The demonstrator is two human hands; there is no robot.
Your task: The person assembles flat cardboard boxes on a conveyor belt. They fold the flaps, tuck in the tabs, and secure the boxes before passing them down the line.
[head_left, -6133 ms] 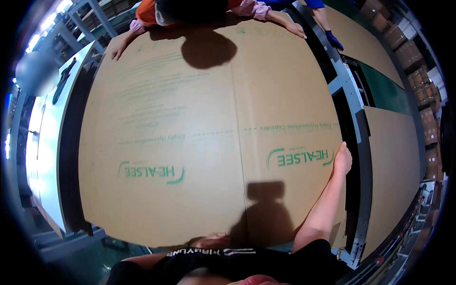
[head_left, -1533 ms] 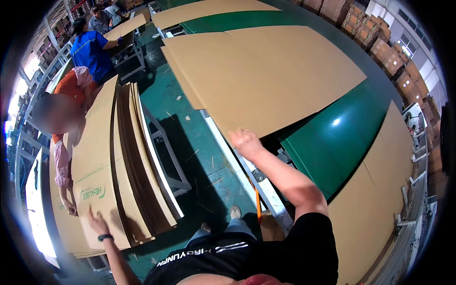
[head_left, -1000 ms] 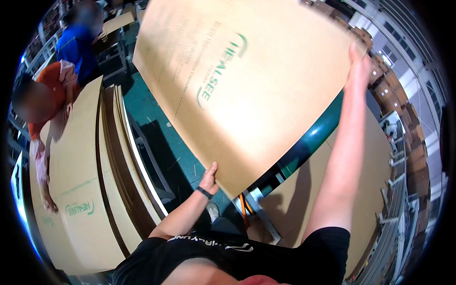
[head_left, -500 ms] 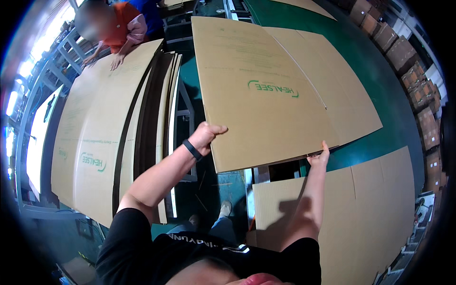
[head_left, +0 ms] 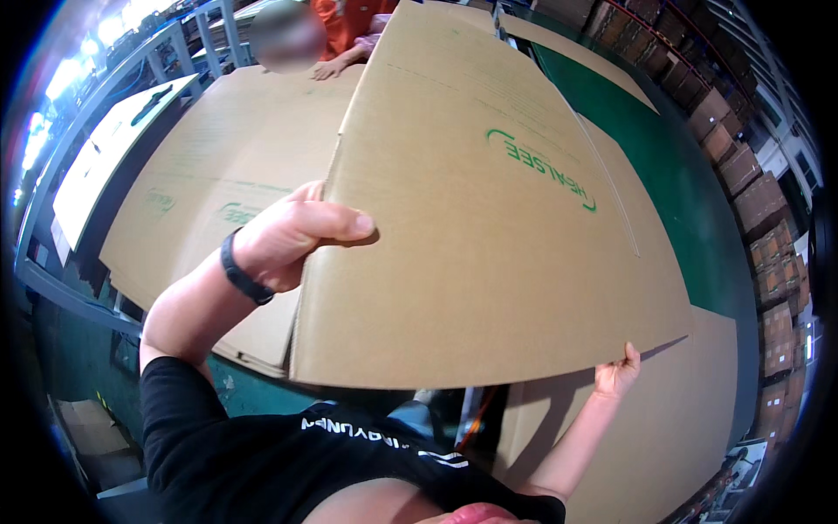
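Between my two hands hangs a large brown cardboard sheet point(head_left: 454, 262) with green print, lifted and tilted. My left hand point(head_left: 297, 231) is closed on its left edge, thumb lying on the upper face and the fingers mostly hidden behind. My right hand point(head_left: 618, 371) grips the near edge toward the right corner, its thumb showing at the rim. Left of the held sheet lies a stack of similar cardboard sheets point(head_left: 218, 148), partly covered by it. A further plain cardboard sheet point(head_left: 628, 428) lies below and beyond my right hand.
Across the stack, a person in an orange top rests a hand point(head_left: 336, 68) on its far edge. A green conveyor surface point(head_left: 646, 183) runs along the right. Piled cartons point(head_left: 759, 201) line the far right. Grey metal railing point(head_left: 166, 65) and a white panel point(head_left: 113, 157) stand at left.
The held sheet has swung left and come up closer to me, now overlapping the stack's right side. Both hands stay on it; my left hand has moved left and my right hand lower.
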